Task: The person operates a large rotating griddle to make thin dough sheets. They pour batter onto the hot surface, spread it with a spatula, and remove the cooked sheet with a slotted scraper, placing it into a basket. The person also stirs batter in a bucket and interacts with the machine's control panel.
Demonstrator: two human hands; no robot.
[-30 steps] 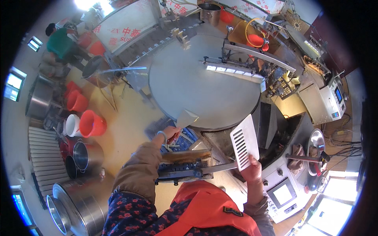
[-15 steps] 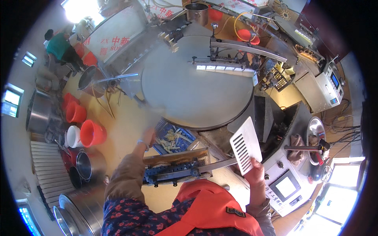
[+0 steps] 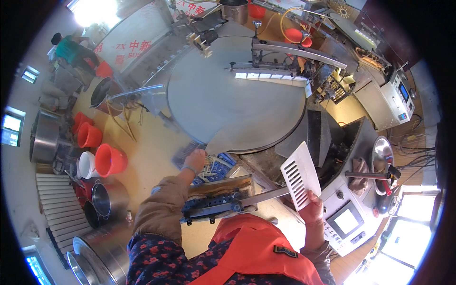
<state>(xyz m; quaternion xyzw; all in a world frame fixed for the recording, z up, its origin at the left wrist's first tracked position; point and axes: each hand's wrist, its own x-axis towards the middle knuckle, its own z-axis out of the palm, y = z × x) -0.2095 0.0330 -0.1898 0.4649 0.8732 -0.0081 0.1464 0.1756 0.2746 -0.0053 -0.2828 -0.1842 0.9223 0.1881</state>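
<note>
Upright in my right hand (image 3: 312,209) is a white slotted plate (image 3: 300,173), gripped at its lower end. My left hand (image 3: 195,160) is closed, reaching out over a blue plastic basket (image 3: 229,160) that holds pale strips of scraps. From its fingers a flat, pale grey, blade-like piece (image 3: 219,141) extends over the near rim of a large round griddle plate (image 3: 237,104). That piece is blurred, and its exact kind does not show. My left fingers are partly smeared by motion.
A metal bar with a black fixture (image 3: 213,204) crosses just before me. Beyond the griddle is an arm with white blades (image 3: 270,78). Red buckets (image 3: 110,160) and steel pots (image 3: 108,198) stand left; a control panel (image 3: 344,222) is at right. Another person (image 3: 71,51) works far left.
My left hand has moved right and slightly forward, bringing the pale piece to the griddle's near edge. The white slotted plate in my right hand has shifted slightly right.
</note>
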